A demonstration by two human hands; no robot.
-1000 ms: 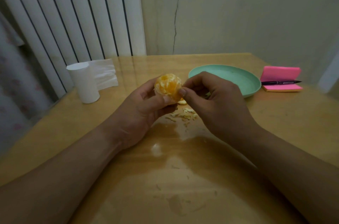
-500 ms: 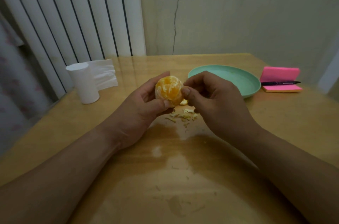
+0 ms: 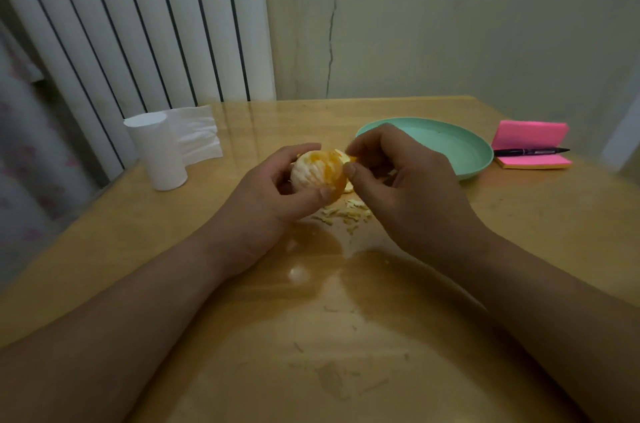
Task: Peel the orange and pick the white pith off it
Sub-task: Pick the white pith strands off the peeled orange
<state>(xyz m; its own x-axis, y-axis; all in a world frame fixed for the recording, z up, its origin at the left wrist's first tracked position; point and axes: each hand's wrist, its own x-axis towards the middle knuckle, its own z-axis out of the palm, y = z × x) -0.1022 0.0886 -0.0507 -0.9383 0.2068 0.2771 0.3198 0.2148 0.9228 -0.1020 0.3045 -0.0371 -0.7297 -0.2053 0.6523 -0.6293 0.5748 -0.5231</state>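
A peeled orange (image 3: pixel 317 171) with pale pith across its left side is held above the table. My left hand (image 3: pixel 273 194) grips it from below and the left, thumb pressed on its lower front. My right hand (image 3: pixel 398 180) touches the orange's upper right edge, thumb and forefinger pinched on a small bit there; whether that bit is pith or peel is unclear. Small scraps of pith (image 3: pixel 346 213) lie scattered on the table just beneath both hands.
A mint green plate (image 3: pixel 464 148) sits behind my right hand. Pink sticky notes (image 3: pixel 530 136) with a black pen (image 3: pixel 530 152) lie at the right. A white tissue roll (image 3: pixel 156 152) stands at the left near the table edge. The wooden table (image 3: pixel 346 336) is glossy.
My left hand has turned the orange, so its pith-covered side now faces me. My right fingers moved up from its lower right to its upper right edge.
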